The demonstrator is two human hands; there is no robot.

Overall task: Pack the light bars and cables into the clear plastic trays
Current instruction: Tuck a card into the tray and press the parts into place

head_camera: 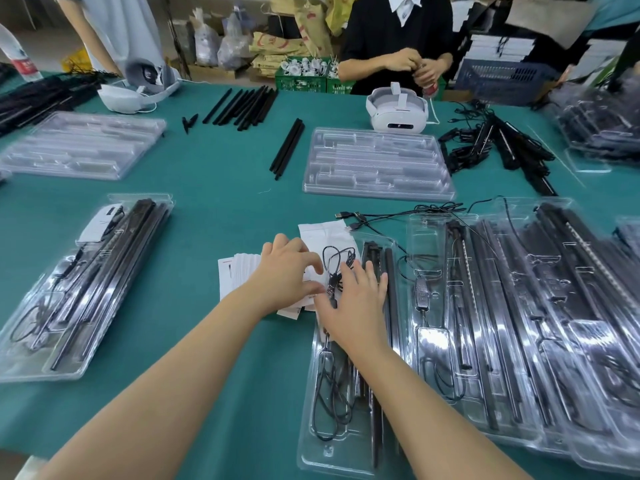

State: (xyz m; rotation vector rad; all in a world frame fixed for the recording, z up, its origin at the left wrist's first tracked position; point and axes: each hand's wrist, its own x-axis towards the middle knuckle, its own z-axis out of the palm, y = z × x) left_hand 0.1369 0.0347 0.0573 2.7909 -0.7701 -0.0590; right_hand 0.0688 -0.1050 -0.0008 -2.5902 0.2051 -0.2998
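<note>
Hands: left hand [287, 271] lies with fingers curled over the white leaflets [242, 275]; whether it pinches one I cannot tell. Right hand [353, 299] is spread wide, pressing flat on the upper end of the near tray [346, 455].
Cable: coiled cable [337, 268] sits between both hands, on the paper at the tray's top end, not yet seated.
Bars: light bars [389, 271] lie along that tray's right side.
Snag risk: loose loops could catch under the right palm and drag out of the pocket.
Paper risk: leaflets might slide off toward the table [214, 209] centre.
Neighbour risk: filled trays [519, 323] touch at right; a shove could unsettle them.
</note>
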